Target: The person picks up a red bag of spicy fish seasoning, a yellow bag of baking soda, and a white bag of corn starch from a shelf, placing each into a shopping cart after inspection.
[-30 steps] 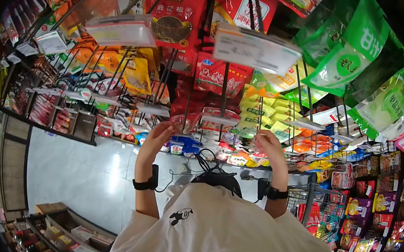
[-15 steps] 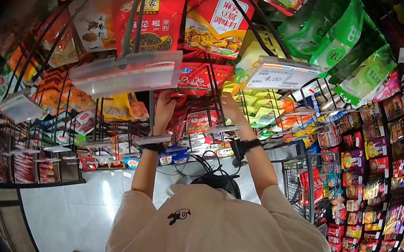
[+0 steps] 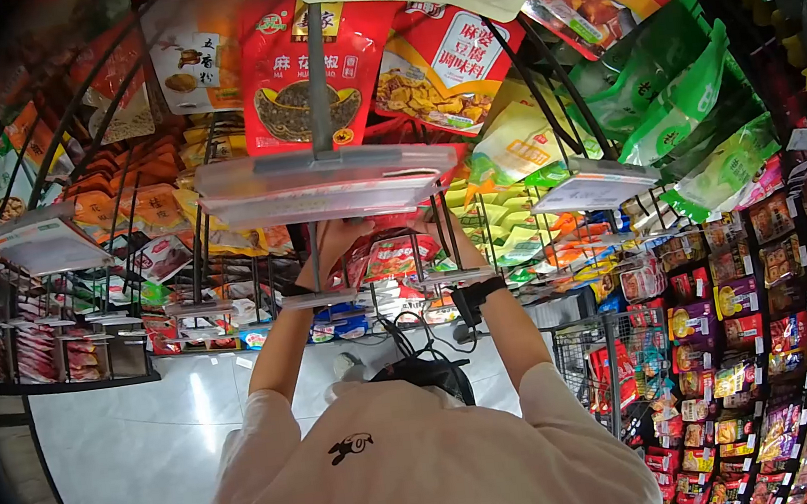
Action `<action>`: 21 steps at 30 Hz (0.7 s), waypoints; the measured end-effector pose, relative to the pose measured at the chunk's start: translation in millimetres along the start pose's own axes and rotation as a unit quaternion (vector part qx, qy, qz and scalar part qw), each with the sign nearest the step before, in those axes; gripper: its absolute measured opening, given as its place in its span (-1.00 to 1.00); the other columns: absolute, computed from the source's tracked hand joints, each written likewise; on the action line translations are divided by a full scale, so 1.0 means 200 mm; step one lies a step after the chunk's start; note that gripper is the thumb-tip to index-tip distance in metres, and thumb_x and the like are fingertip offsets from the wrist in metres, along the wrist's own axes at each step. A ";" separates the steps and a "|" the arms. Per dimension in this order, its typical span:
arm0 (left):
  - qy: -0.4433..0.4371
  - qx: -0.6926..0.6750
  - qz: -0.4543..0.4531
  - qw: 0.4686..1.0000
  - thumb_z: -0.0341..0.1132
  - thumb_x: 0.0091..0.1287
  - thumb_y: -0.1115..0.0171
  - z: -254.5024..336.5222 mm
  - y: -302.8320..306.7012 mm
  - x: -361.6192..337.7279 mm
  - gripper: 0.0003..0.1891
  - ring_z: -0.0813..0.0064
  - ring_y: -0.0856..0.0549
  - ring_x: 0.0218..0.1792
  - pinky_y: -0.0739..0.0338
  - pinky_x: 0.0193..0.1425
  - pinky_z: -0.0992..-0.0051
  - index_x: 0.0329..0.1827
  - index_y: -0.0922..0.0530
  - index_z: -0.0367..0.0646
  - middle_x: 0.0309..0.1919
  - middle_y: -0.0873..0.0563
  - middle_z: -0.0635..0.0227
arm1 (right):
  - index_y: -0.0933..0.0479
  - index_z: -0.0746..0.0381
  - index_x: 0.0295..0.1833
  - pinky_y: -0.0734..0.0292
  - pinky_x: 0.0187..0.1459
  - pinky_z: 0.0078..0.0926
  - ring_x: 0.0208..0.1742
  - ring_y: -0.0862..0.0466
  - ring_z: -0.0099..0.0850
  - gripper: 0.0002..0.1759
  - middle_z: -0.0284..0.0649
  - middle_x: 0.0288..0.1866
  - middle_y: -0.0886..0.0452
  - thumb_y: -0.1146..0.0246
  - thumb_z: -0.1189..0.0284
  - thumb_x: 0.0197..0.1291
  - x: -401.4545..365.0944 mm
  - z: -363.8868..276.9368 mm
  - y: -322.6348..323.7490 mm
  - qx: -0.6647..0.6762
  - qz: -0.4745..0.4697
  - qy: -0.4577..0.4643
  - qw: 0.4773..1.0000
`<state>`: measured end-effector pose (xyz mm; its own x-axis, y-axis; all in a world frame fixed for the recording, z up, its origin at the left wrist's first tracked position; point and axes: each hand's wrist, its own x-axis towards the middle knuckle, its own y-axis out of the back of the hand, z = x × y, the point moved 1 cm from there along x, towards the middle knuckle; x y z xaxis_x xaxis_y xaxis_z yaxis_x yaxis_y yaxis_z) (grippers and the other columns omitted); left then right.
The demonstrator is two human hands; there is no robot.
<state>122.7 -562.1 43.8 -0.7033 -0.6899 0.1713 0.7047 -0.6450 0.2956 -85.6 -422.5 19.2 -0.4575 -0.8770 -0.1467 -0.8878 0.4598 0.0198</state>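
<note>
Reaching w/ L hand (image 3: 346,232) & R hand (image 3: 433,227) near red pkts (image 3: 392,257); none visibly out, & we can't tell fingers' grip.

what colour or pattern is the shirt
Off-white shirt with a small black print; best seen in the head view.

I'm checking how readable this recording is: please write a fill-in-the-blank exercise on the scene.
In the picture, the left hand and right hand show just ____ the wide label holder.
The packet picturing dark peppercorns is mainly ____.
The band on the right wrist is ____.
Missing words: below; red; black.
</note>
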 end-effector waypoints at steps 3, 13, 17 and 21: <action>0.014 -0.064 -0.034 0.997 -0.29 0.07 -0.42 -0.16 -0.06 -0.02 -0.52 0.50 -0.62 -0.20 -0.51 -0.14 0.48 0.01 -0.47 -0.31 -0.23 -0.67 0.28 | -0.40 0.30 -0.07 -0.48 -0.30 -0.58 -0.37 -0.55 -0.54 -0.48 -0.31 -0.33 -0.57 -0.48 0.32 -0.08 -0.14 -0.24 -0.11 -0.128 -0.029 -0.016 0.991; 0.061 -0.340 -0.128 0.929 -0.34 0.23 -0.29 0.32 0.02 -0.22 -0.38 0.56 -0.50 0.08 -0.43 0.14 0.52 0.31 -0.20 -0.17 0.10 -0.50 0.35 | -0.50 0.29 -0.04 -0.49 -0.38 -0.54 -0.31 -0.54 -0.59 -0.69 -0.30 -0.15 -0.54 -0.29 0.37 0.14 -0.41 -0.37 -0.16 0.012 -0.083 -0.158 0.984; 0.007 -0.282 -0.114 0.953 -0.42 0.28 -0.19 0.28 -0.04 -0.23 -0.44 0.51 -0.50 0.09 -0.42 0.16 0.47 0.32 -0.19 -0.18 0.11 -0.51 0.26 | -0.45 0.28 -0.01 -0.52 -0.30 -0.52 -0.29 -0.55 -0.55 -0.62 -0.29 -0.20 -0.51 -0.28 0.26 0.16 -0.35 -0.16 -0.13 0.064 -0.053 -0.132 0.988; -0.029 -0.089 -0.070 0.993 -0.31 0.30 -0.16 0.29 -0.06 -0.28 -0.46 0.25 -0.57 0.06 -0.45 0.11 0.35 0.30 -0.20 -0.22 0.05 -0.55 0.03 | -0.42 0.32 -0.01 -0.56 -0.30 -0.48 -0.29 -0.58 -0.48 -0.49 -0.24 -0.32 -0.52 -0.29 0.12 0.14 -0.50 -0.34 -0.25 -0.012 0.021 -0.020 1.000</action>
<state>148.9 -496.2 86.0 -0.7967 -0.5719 0.1955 0.6007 -0.7851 0.1509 1.3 -367.4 101.0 -0.4928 -0.8504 -0.1843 -0.8688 0.4926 0.0502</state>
